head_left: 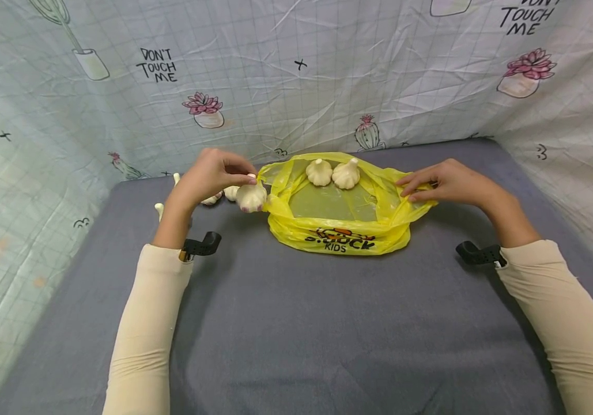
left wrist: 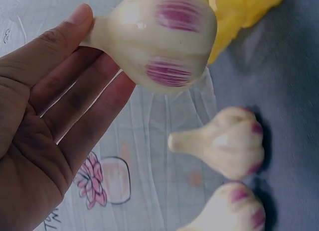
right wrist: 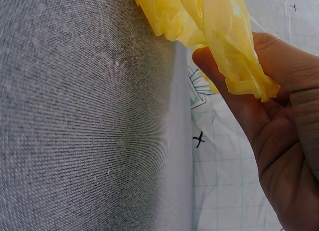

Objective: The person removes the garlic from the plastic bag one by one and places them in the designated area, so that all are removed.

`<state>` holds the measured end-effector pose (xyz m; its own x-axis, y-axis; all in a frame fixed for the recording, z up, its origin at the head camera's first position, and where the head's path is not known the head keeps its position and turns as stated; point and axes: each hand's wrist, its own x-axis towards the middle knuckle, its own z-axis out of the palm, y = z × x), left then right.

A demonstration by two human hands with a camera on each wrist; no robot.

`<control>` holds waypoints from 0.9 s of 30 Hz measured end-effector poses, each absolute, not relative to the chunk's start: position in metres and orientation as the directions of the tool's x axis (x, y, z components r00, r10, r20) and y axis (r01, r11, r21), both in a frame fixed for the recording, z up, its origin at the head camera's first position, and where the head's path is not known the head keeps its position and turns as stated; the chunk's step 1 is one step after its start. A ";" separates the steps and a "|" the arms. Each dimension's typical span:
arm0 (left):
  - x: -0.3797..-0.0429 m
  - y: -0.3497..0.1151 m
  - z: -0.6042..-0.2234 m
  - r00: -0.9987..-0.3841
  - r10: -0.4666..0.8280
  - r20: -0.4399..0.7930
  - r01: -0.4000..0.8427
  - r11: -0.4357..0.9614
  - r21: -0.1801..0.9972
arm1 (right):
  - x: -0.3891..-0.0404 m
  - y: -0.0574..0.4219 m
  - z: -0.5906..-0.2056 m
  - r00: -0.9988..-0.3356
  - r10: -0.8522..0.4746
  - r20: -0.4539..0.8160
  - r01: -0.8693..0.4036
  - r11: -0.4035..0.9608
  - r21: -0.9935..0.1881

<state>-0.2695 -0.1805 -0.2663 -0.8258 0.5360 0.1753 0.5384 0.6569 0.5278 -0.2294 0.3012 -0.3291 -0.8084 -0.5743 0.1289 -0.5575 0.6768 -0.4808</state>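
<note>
Right hand (head_left: pixel 449 180) pinches your bag (head_left: pixel 287 231) at three o'clock, left hand (head_left: pixel 214 176) pinches garlic (head_left: pixel 252 197) at nine; loading, seemingly: swing it in!

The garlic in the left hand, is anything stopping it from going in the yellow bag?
Only the left edge of the yellow bag: the garlic, in the left hand, is just outside it. Beyond that edge the bag is open, with two garlic bulbs inside toward the back.

yellow bag (head_left: pixel 339 235): open | 2 garlic bulbs (head_left: pixel 346 174): inside | held bulb (head_left: pixel 251 197): beside
</note>
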 end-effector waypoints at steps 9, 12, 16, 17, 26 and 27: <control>-0.268 -0.205 -0.272 -0.853 0.495 0.167 0.504 0.695 0.513 | -0.229 0.302 -0.329 -0.807 -0.577 0.125 -0.557 0.674 -0.486; -0.268 -0.211 -0.273 -0.861 0.483 0.160 0.493 0.714 0.497 | -0.228 0.302 -0.329 -0.810 -0.574 0.121 -0.551 0.674 -0.491; -0.263 -0.221 -0.272 -0.876 0.459 0.150 0.468 0.732 0.495 | -0.229 0.301 -0.329 -0.810 -0.574 0.119 -0.551 0.675 -0.491; -0.262 -0.224 -0.272 -0.879 0.452 0.150 0.462 0.736 0.495 | -0.229 0.301 -0.329 -0.810 -0.575 0.118 -0.551 0.675 -0.490; -0.254 -0.245 -0.270 -0.904 0.402 0.144 0.421 0.782 0.459 | -0.229 0.301 -0.329 -0.817 -0.566 0.109 -0.541 0.688 -0.483; -0.253 -0.247 -0.270 -0.906 0.399 0.145 0.419 0.786 0.454 | -0.229 0.301 -0.329 -0.815 -0.568 0.110 -0.544 0.687 -0.482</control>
